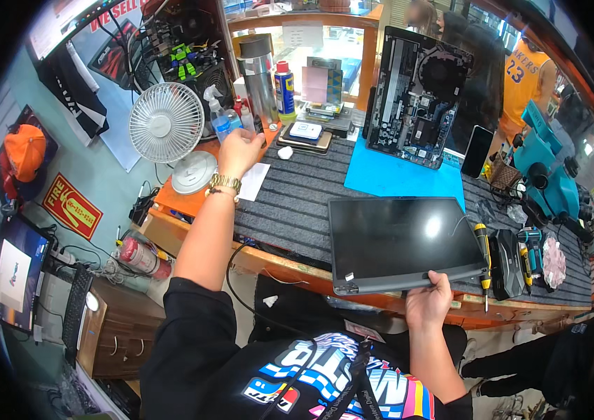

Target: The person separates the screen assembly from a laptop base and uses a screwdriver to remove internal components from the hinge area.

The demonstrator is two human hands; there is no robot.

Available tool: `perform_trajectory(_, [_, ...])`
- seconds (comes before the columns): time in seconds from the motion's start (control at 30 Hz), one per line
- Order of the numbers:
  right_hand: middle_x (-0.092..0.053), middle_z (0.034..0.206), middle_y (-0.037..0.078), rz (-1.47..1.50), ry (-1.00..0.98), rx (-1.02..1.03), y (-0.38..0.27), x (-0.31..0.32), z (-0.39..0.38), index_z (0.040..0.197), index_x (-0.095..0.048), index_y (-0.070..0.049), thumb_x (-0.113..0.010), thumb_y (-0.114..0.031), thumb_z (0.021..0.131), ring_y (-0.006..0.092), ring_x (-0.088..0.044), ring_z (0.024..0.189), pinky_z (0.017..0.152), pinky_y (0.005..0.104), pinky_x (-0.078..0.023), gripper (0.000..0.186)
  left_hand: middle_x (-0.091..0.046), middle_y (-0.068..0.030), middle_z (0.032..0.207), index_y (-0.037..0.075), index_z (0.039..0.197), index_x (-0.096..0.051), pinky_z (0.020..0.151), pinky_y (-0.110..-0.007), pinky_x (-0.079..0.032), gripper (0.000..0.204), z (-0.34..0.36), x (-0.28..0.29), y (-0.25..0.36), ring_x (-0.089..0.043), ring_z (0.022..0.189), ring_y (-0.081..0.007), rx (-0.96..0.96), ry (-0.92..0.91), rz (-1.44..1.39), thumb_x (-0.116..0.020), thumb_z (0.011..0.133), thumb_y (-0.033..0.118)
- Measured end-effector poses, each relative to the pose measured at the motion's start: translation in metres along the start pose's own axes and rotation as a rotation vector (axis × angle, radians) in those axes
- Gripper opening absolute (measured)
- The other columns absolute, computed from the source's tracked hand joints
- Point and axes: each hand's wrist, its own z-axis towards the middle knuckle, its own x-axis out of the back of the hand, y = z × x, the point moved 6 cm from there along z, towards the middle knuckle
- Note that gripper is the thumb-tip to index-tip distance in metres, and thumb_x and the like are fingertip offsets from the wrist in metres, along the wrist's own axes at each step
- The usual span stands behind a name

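Note:
My right hand (pixel 426 304) grips the lower edge of a dark laptop screen panel (pixel 402 238), tilted over the bench's front edge. My left hand (pixel 241 150) is reached out with curled fingers at a blue-liquid spray bottle (pixel 218 119), beside the white fan (pixel 165 122); what the fingers hold, if anything, is hidden. A laptop base with exposed board and cooling fan (pixel 416 98) stands upright on a blue mat (pixel 395 183). Yellow-black screwdrivers (pixel 482 255), a black case (pixel 505 262) and a teal electric screwdriver (pixel 531 252) lie right of the panel.
Behind are a spray can (pixel 284 94), a steel flask (pixel 255 77) and stacked phones (pixel 305 136). A teal microscope (pixel 545 171) stands at right. A monitor (pixel 20 273) and red cylinder (pixel 143 255) are at left. Other people (pixel 524 80) stand beyond the bench and at lower right.

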Motion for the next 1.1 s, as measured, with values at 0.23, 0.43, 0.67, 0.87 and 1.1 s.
perform_trajectory(0.23, [-0.074, 0.123, 0.012, -0.113, -0.006, -0.04, -0.007, -0.004, -0.01, 0.124, -0.065, -0.004, -0.061, -0.011, 0.107, 0.0308, -0.076, 0.116, 0.101, 0.0516, -0.064, 0.019, -0.082, -0.0207, 0.081, -0.007, 0.113, -0.08, 0.06, -0.043, -0.064, 0.053, 0.038, -0.04, -0.021, -0.081, 0.061, -0.0279, 0.153, -0.003, -0.024, -0.082, 0.102, 0.045])
perform_trajectory(0.43, [-0.074, 0.142, 0.021, -0.175, -0.154, -0.184, -0.001, 0.007, -0.016, 0.139, -0.066, -0.001, -0.067, -0.023, 0.112, 0.046, -0.076, 0.129, 0.099, 0.0598, -0.069, 0.035, -0.079, -0.0184, 0.073, -0.005, 0.101, -0.082, 0.052, -0.044, -0.058, 0.057, 0.064, -0.057, -0.031, -0.078, 0.057, -0.0284, 0.122, 0.039, -0.086, -0.082, 0.104, 0.052])
perform_trajectory(0.67, [-0.071, 0.141, 0.024, -0.032, -0.184, -0.223, 0.024, -0.016, -0.024, 0.131, -0.065, 0.009, -0.064, -0.017, 0.118, 0.0454, -0.07, 0.137, 0.118, 0.0634, -0.06, 0.029, -0.073, -0.0122, 0.078, -0.004, 0.101, -0.077, 0.07, -0.042, -0.055, 0.041, 0.01, 0.009, 0.018, -0.069, 0.071, -0.0236, -0.401, 0.248, -0.031, -0.079, 0.11, 0.036])
perform_trajectory(0.87, [-0.071, 0.128, 0.019, 0.06, -0.129, -0.271, 0.032, -0.007, -0.005, 0.121, -0.066, 0.007, -0.073, -0.01, 0.112, 0.0447, -0.073, 0.129, 0.115, 0.0665, -0.062, 0.02, -0.064, -0.0042, 0.094, 0.003, 0.117, -0.063, 0.072, -0.03, -0.052, 0.025, -0.065, 0.011, 0.061, -0.061, 0.077, -0.0143, -0.425, -0.043, -0.664, -0.059, 0.124, 0.026])
perform_trajectory(1.1, [-0.055, 0.16, 0.032, -0.013, -0.247, -0.369, 0.057, -0.025, 0.001, 0.154, -0.044, 0.02, -0.069, -0.026, 0.118, 0.0473, -0.063, 0.145, 0.119, 0.0554, -0.061, 0.064, -0.048, -0.0022, 0.072, 0.006, 0.13, -0.051, 0.04, -0.026, -0.037, 0.028, -0.207, 0.001, 0.138, -0.042, 0.046, -0.0109, -0.306, -0.516, -1.09, -0.047, 0.127, 0.034])
